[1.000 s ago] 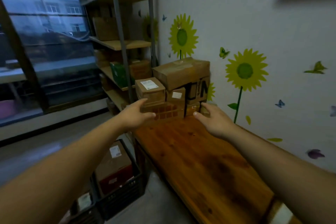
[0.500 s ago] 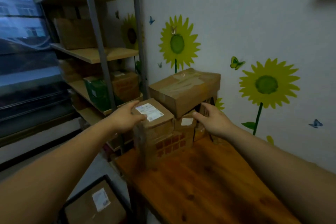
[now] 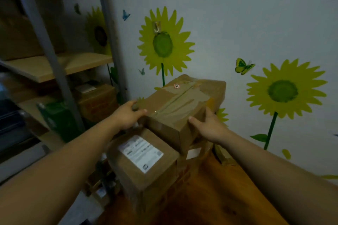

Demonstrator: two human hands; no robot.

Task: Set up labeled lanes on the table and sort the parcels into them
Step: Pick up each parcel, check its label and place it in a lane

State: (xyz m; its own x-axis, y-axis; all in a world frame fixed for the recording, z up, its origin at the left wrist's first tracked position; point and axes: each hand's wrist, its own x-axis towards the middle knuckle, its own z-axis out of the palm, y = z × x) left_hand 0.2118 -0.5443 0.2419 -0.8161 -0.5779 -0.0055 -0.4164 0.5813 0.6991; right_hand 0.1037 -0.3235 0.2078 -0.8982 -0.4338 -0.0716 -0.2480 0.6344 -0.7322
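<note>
While gripped at its near end by left hand (image 3: pixel 128 116) and right hand (image 3: pixel 210 127), taped parcel (image 3: pixel 182 102) seated atop the stack (image 3: pixel 161 179) on the wooden table (image 3: pixel 219 201), long axis angled rightward toward the wall (image 3: pixel 237 14), lower parcels (image 3: pixel 194 153) largely hidden, print on the labelled parcel (image 3: pixel 135 168) blurred.

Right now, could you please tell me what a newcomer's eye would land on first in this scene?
The big taped box on top of the stack draws the eye first, held at its ends by the left hand and right hand. Behind it, bright sunflower stickers spread across the wall. Lower in the stack, nearer the camera, sits a smaller box with a white label.
</note>
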